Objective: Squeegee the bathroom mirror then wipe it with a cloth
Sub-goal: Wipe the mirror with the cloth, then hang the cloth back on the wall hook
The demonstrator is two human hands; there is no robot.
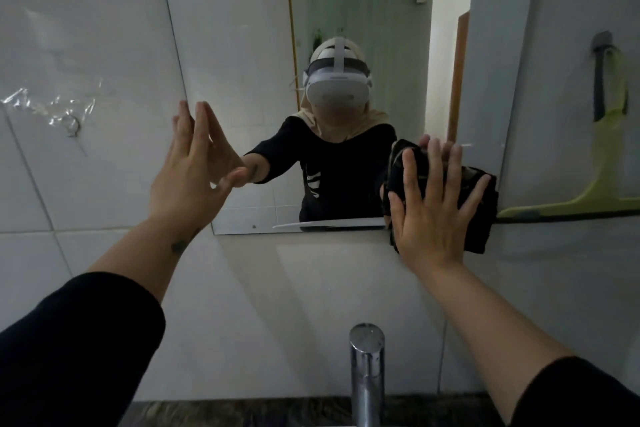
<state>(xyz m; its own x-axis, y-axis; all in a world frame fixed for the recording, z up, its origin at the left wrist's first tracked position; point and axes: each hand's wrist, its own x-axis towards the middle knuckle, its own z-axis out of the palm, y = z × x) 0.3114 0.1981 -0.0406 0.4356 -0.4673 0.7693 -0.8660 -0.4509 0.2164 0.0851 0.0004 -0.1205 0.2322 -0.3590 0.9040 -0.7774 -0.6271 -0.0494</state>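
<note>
The bathroom mirror [346,10] hangs on the tiled wall straight ahead. My right hand [433,204] presses a folded dark cloth [481,204] flat against the mirror's lower right corner, fingers spread over it. My left hand [190,170] rests flat on the glass at the mirror's left edge, fingers extended, holding nothing. A yellow-green squeegee [602,170] with a dark handle hangs from a grey hook on the wall to the right of the mirror.
A chrome tap [366,374] stands below at the bottom centre, over a dark counter edge. White tiles surround the mirror; a strip of clear tape and a small hook [72,125] stick to the left wall. The mirror reflects a person and a doorway.
</note>
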